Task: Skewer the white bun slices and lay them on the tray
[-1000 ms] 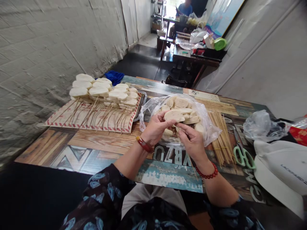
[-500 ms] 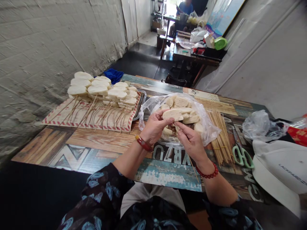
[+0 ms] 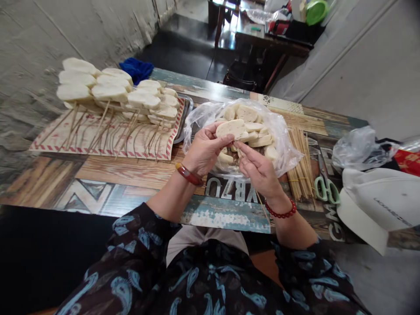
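My left hand [image 3: 205, 148] grips a pale oval slice [image 3: 230, 128], which looks like bread or a steamed bun, between thumb and fingers. A thin wooden skewer [image 3: 263, 206] is pinched in my right hand [image 3: 257, 168]; its upper end meets the lower edge of the slice, and its tail sticks out below my palm. How deep the tip sits is hidden by my fingers. Just beyond both hands, a clear plastic bag [image 3: 286, 154] lies spread out, with several more loose slices [image 3: 246, 113] in it.
On the left, several skewered slices [image 3: 77, 78] are stacked over a tray with striped paper [image 3: 141, 148]. To the right lie a bundle of skewers [image 3: 300, 166], green-handled scissors [image 3: 327, 190], a white cap [image 3: 377, 205] and a crumpled plastic bag [image 3: 354, 146]. A blue cloth [image 3: 136, 69] rests at the far edge.
The view has tipped downward, so the far table is partly out of frame. My hands keep the same hold on the slice and skewer.
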A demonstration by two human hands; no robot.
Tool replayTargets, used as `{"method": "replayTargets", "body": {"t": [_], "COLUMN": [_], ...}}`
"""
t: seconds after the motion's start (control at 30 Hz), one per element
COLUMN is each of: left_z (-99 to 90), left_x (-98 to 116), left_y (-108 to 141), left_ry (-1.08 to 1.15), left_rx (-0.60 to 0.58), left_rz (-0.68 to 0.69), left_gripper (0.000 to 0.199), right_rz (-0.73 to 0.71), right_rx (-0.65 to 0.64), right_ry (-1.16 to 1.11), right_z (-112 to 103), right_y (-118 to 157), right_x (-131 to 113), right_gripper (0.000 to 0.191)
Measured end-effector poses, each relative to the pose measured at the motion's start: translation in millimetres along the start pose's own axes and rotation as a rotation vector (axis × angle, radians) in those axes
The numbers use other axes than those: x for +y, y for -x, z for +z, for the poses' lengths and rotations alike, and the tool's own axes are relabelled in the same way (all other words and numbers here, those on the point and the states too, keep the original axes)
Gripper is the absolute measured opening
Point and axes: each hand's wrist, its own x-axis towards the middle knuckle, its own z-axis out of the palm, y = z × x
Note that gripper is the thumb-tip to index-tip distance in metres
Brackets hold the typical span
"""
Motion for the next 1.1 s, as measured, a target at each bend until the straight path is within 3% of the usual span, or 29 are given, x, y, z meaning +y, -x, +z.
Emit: {"method": "replayTargets", "body": {"t": [0.47,1.1], "left_z": [-2.6,-1.5], "left_x": [-2,0], "left_y": [-1,0], "left_ry": [-0.004,0.024], "left_rx": [0.021,-0.010], "left_rz": [-0.012,-0.024], "left_gripper": [0.037,0.033], "right_rz": [-0.036,-0.032], "right_rx": [-0.054,-0.135], "right_ry": [-0.067,-0.064], "right_z": [1,-2], "right_y": [0,2], "right_x": [-16,-14], "right_gripper": [0.053,0.057]}}
